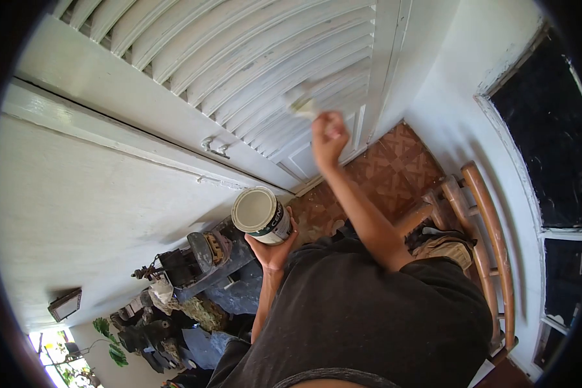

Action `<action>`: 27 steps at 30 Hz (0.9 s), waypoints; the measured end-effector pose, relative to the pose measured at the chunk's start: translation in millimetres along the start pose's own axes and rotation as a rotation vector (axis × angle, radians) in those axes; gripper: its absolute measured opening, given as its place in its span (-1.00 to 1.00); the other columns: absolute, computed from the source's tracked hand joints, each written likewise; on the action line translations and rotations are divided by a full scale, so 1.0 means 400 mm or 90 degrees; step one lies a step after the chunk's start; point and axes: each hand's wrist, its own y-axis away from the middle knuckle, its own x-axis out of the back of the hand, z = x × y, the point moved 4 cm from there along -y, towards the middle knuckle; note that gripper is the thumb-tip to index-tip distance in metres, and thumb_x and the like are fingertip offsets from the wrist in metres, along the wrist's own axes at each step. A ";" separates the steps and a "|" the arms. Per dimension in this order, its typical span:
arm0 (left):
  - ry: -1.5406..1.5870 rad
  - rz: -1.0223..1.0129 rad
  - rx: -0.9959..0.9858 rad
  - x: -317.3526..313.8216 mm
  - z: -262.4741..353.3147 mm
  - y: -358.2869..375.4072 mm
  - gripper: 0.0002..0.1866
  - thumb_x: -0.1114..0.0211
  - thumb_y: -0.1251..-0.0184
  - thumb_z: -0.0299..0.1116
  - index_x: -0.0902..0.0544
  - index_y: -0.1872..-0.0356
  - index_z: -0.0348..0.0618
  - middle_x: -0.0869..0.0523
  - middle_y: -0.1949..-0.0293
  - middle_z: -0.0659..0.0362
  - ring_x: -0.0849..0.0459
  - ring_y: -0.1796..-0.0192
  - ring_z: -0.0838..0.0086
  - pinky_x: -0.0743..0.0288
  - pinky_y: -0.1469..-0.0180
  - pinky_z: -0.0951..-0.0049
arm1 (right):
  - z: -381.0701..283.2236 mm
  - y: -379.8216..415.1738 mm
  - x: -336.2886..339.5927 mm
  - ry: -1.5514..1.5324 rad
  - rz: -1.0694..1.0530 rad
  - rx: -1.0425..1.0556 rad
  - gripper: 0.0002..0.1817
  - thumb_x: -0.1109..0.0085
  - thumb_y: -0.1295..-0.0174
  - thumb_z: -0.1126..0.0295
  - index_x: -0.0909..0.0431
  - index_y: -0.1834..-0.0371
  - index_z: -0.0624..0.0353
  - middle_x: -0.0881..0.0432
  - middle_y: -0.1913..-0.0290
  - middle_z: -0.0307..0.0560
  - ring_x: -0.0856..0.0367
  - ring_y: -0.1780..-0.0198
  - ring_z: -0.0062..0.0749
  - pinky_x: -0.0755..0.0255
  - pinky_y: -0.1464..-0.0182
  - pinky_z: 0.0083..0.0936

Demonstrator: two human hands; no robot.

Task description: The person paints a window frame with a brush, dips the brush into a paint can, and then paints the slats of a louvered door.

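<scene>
My left hand (271, 251) is wrapped around the lower part of an open paint can (280, 223), which is tilted a little and shows pale paint inside its rim. My right hand (330, 132) grips a paintbrush (304, 107), its bristles against or very near the slats of a white louvered door (265, 61). The brush and fingers are somewhat blurred by motion. Grey worn patches show on several slats. A metal door handle (215, 148) sits on the door's frame, to the left of the brush.
To the right stands a wooden chair (488, 239) with cloth on it, beside a dark-paned window (543, 136). Patterned brown tiles (394, 165) cover the floor. At lower left are a cluttered shelf or table (207, 281), a small wall frame (64, 304) and a plant (114, 349).
</scene>
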 end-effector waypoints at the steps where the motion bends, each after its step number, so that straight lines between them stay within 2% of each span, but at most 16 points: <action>1: 0.001 0.002 -0.007 -0.004 -0.003 -0.002 -0.06 -0.28 -0.18 0.28 -0.39 -0.49 -0.14 -0.42 -0.44 -0.10 -0.30 -0.52 -0.02 -0.29 -0.45 -0.11 | -0.042 0.059 -0.029 -0.034 -0.048 -0.081 -0.87 -0.28 -0.37 0.49 -0.65 0.36 0.25 -0.54 0.50 -0.36 -0.37 0.48 -0.81 -0.23 0.48 -0.66; 2: 0.000 -0.009 0.002 -0.005 -0.006 0.001 -0.06 -0.28 -0.18 0.28 -0.39 -0.49 -0.15 -0.42 -0.44 -0.11 -0.30 -0.52 -0.02 -0.29 -0.45 -0.11 | -0.063 0.114 -0.059 -0.157 -0.103 -0.123 -0.89 -0.29 -0.35 0.53 -0.64 0.36 0.28 -0.57 0.50 -0.36 -0.39 0.45 -0.83 -0.25 0.46 -0.67; 3: -0.002 -0.020 0.012 -0.006 -0.008 0.004 -0.05 -0.28 -0.17 0.27 -0.39 -0.49 -0.15 -0.42 -0.44 -0.11 -0.30 -0.52 -0.03 -0.28 -0.45 -0.11 | -0.113 0.144 -0.068 -0.153 -0.188 -0.111 -0.90 -0.22 -0.40 0.52 -0.61 0.30 0.29 -0.59 0.46 -0.33 -0.53 0.41 -0.74 -0.34 0.45 -0.68; 6: -0.007 -0.014 0.012 -0.002 -0.012 0.004 -0.06 -0.30 -0.17 0.27 -0.39 -0.49 -0.15 -0.43 -0.42 -0.12 -0.29 -0.52 -0.03 -0.28 -0.46 -0.12 | -0.113 0.187 -0.094 -0.128 -0.202 -0.140 -0.91 -0.23 -0.39 0.53 -0.62 0.29 0.31 -0.62 0.43 -0.29 -0.51 0.42 -0.73 -0.36 0.43 -0.66; 8: 0.010 0.000 -0.004 -0.004 -0.017 0.006 -0.06 -0.32 -0.16 0.25 -0.39 -0.48 -0.15 -0.42 -0.42 -0.12 -0.30 -0.51 -0.03 -0.28 -0.46 -0.11 | -0.083 0.136 -0.080 -0.154 -0.138 -0.101 -0.93 -0.25 -0.39 0.53 -0.64 0.25 0.31 -0.65 0.38 -0.26 -0.55 0.41 -0.71 -0.40 0.42 -0.64; 9: 0.018 0.007 -0.013 -0.005 -0.018 0.007 -0.06 -0.33 -0.16 0.24 -0.39 -0.48 -0.15 -0.42 -0.42 -0.11 -0.30 -0.51 -0.03 -0.27 -0.47 -0.11 | -0.057 0.096 -0.060 -0.133 -0.085 -0.160 -0.93 -0.25 -0.36 0.54 -0.67 0.27 0.33 -0.67 0.33 -0.22 -0.52 0.31 -0.68 -0.40 0.29 -0.61; 11: 0.005 -0.016 0.008 0.003 -0.011 0.010 -0.06 -0.26 -0.18 0.28 -0.38 -0.50 -0.11 -0.36 -0.47 -0.13 -0.29 -0.52 0.00 -0.25 -0.49 -0.08 | 0.001 -0.022 -0.009 -0.090 -0.012 -0.099 -0.93 -0.22 -0.38 0.56 -0.63 0.29 0.30 -0.69 0.28 -0.18 -0.58 0.20 -0.61 -0.46 0.14 -0.58; 12: -0.002 -0.027 0.018 0.006 -0.009 0.012 -0.06 -0.23 -0.19 0.30 -0.38 -0.51 -0.09 -0.33 -0.49 -0.13 -0.29 -0.52 0.02 -0.23 -0.50 -0.06 | 0.024 -0.090 0.025 -0.066 0.034 -0.050 -0.91 -0.21 -0.38 0.56 -0.59 0.32 0.28 -0.69 0.26 -0.16 -0.58 0.18 -0.59 -0.46 0.13 -0.58; 14: -0.004 -0.020 0.008 0.009 -0.005 0.016 -0.08 -0.22 -0.20 0.28 -0.38 -0.51 -0.09 -0.35 -0.49 -0.13 -0.29 -0.52 0.02 -0.24 -0.50 -0.06 | 0.057 -0.238 0.101 0.026 0.142 0.078 -0.89 -0.23 -0.38 0.54 -0.57 0.35 0.27 -0.65 0.36 -0.18 -0.59 0.31 -0.53 -0.47 0.24 -0.54; 16: -0.009 -0.015 -0.003 0.016 -0.002 0.019 -0.09 -0.22 -0.21 0.27 -0.39 -0.50 -0.09 -0.37 -0.48 -0.12 -0.30 -0.52 0.02 -0.25 -0.50 -0.05 | 0.033 -0.351 0.158 0.031 0.239 0.083 -0.89 -0.23 -0.38 0.53 -0.58 0.34 0.27 -0.60 0.41 -0.20 -0.56 0.40 -0.53 -0.45 0.32 -0.54; 19: -0.027 -0.010 -0.015 0.023 0.008 0.017 -0.10 -0.22 -0.21 0.26 -0.40 -0.49 -0.10 -0.39 -0.46 -0.12 -0.31 -0.51 0.02 -0.26 -0.49 -0.05 | 0.022 -0.423 0.191 -0.013 0.308 0.069 -0.87 -0.23 -0.39 0.50 -0.57 0.35 0.27 -0.56 0.44 -0.22 -0.52 0.43 -0.57 -0.44 0.35 -0.56; 22: -0.029 0.002 -0.005 0.017 0.004 0.024 -0.11 -0.21 -0.22 0.26 -0.41 -0.49 -0.11 -0.42 -0.45 -0.10 -0.32 -0.51 0.02 -0.27 -0.49 -0.05 | 0.041 -0.364 0.135 -0.084 0.268 0.016 -0.85 -0.22 -0.41 0.47 -0.56 0.35 0.26 -0.53 0.45 -0.23 -0.51 0.41 -0.56 -0.41 0.33 -0.58; 23: -0.019 0.006 0.001 0.015 0.001 0.026 -0.11 -0.21 -0.22 0.26 -0.41 -0.48 -0.11 -0.43 -0.44 -0.09 -0.32 -0.51 0.02 -0.27 -0.49 -0.05 | 0.091 -0.322 0.120 0.023 0.238 0.058 -0.84 -0.23 -0.41 0.46 -0.55 0.35 0.25 -0.50 0.45 -0.23 -0.49 0.40 -0.58 -0.37 0.34 -0.56; 26: -0.013 0.006 -0.010 0.011 -0.002 0.019 -0.12 -0.21 -0.22 0.26 -0.42 -0.47 -0.12 -0.44 -0.44 -0.08 -0.31 -0.52 0.00 -0.27 -0.48 -0.07 | 0.009 -0.099 0.017 0.002 0.133 0.038 -0.86 -0.25 -0.38 0.47 -0.57 0.36 0.23 -0.46 0.49 -0.26 -0.38 0.44 -0.58 -0.27 0.41 -0.50; 27: -0.015 0.006 -0.020 0.011 -0.003 0.016 -0.12 -0.21 -0.22 0.26 -0.42 -0.47 -0.12 -0.44 -0.44 -0.07 -0.31 -0.52 0.00 -0.27 -0.48 -0.07 | -0.009 -0.019 -0.008 0.023 0.047 -0.025 -0.89 -0.26 -0.37 0.49 -0.59 0.33 0.24 -0.46 0.51 -0.27 -0.39 0.43 -0.61 -0.29 0.40 -0.55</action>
